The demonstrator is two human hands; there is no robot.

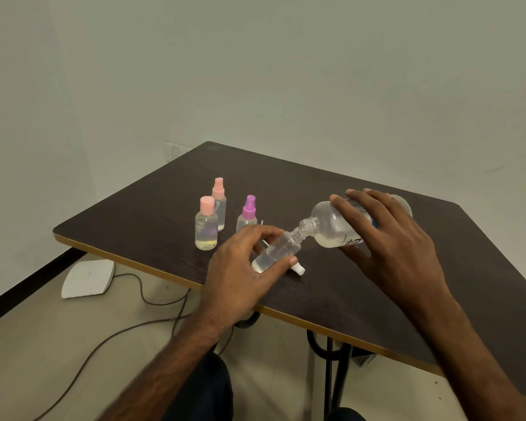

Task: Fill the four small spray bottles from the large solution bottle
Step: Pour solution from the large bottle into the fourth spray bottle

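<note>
My right hand (389,238) grips the large clear solution bottle (331,226), tipped on its side with its open neck pointing left. My left hand (243,262) holds an uncapped small bottle (278,252), tilted so that its mouth meets the large bottle's neck; liquid lies in its lower end. Three capped small bottles stand behind: a pink screw-cap bottle (206,224), a pink spray-top bottle (220,202) and a purple spray-top bottle (247,212), partly hidden by my left hand. A white spray head (298,268) lies on the table beside my left thumb.
The dark wooden table (377,314) has a yellow front edge running diagonally. On the floor to the left lie a white device (87,278) and several cables (152,299). A pale wall stands close behind the table.
</note>
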